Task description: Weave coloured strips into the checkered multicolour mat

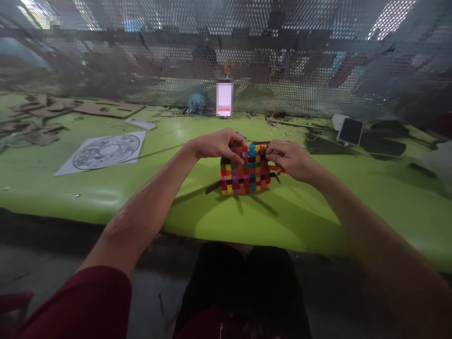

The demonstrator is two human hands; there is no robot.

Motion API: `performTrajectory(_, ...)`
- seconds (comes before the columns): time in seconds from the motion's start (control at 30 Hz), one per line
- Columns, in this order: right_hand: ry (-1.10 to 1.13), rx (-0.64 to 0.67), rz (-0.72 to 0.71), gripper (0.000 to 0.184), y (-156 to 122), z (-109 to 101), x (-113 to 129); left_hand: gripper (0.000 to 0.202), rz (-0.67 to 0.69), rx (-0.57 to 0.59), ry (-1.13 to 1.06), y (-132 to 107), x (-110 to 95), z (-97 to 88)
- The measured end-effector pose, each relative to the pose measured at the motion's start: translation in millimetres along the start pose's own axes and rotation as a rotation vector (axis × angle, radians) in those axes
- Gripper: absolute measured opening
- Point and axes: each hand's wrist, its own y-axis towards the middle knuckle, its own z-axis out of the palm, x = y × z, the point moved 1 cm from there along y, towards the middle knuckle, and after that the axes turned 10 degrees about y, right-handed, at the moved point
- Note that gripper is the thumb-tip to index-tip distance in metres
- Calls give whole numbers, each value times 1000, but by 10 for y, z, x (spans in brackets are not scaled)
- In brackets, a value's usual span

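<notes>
A small woven piece of many coloured strips [245, 172] stands on the green table [106, 193], loose strip ends sticking out at its sides. My left hand [215, 143] is curled over its top left corner, fingers closed on the weave. My right hand [291, 160] grips its right edge, fingers pinched on a red strip end.
A printed sheet with a round pattern [106, 151] lies at the left, cardboard scraps [42, 117] behind it. A phone [224, 98] stands upright at the back by the perforated screen. Another phone [350, 131] and dark cut pieces [383, 143] lie at the right.
</notes>
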Motion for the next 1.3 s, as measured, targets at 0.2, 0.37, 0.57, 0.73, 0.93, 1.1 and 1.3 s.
performTrajectory(0.2, -110, -28, -100, 24, 3, -26, 73, 35, -6, 25, -37, -3, -27, 6)
performTrajectory(0.37, -178, -5, -138, 17, 7, 21, 104, 33, 6, 24, 2, -13, -55, 6)
performTrajectory(0.57, -85, -78, -87, 22, -11, 89, 114, 32, -13, 6, -19, -18, -67, -19)
performTrajectory(0.73, 173, -113, 93, 33, -33, 58, 77, 28, -46, -1, -65, -1, -56, -20)
performTrajectory(0.93, 320, -117, 120, 34, -59, -82, 153, 26, -70, 2, -115, 4, -77, -11)
performTrajectory(1.1, 262, -187, 78, 36, -40, -33, 89, 27, -67, -14, -80, 45, -14, -7)
performTrajectory(1.3, 196, -319, -68, 33, -35, 133, 110, 34, -117, -19, -11, 78, -7, 45)
